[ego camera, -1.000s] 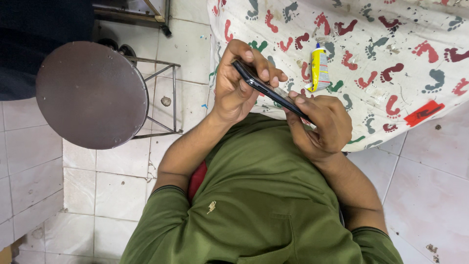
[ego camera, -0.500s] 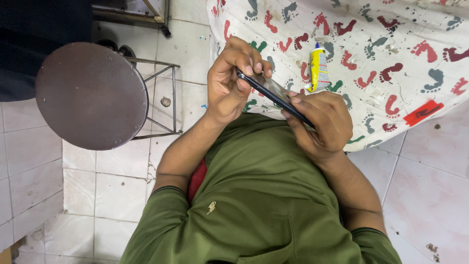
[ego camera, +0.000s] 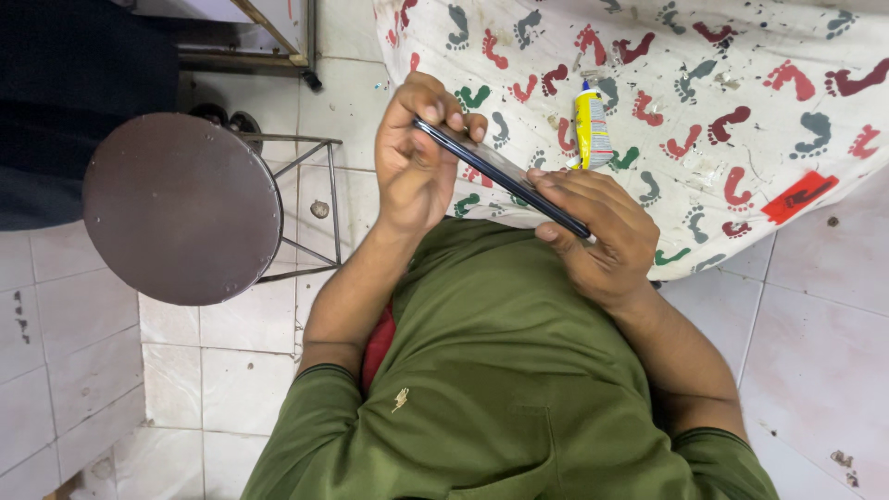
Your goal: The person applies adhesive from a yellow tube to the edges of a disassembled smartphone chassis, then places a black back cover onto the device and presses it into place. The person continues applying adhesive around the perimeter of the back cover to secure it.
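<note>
Both elbows bent, wrists up in front of the green shirt. Left hand [ego camera: 417, 167] pinches the top end of a slim dark phone [ego camera: 500, 176], right hand [ego camera: 602, 231] curls around its lower end, tilted above the footprint-patterned tabletop [ego camera: 741, 102].

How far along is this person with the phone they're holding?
Done: little shows as finished. A yellow glue tube lies on the footprint-print cloth, and I cannot tell whether it has been used.
In hand: the left hand and right hand grip a slim dark phone edge-on, one at each end.
Left: the phone is not yet set down, so the handling looks unfinished.
</note>
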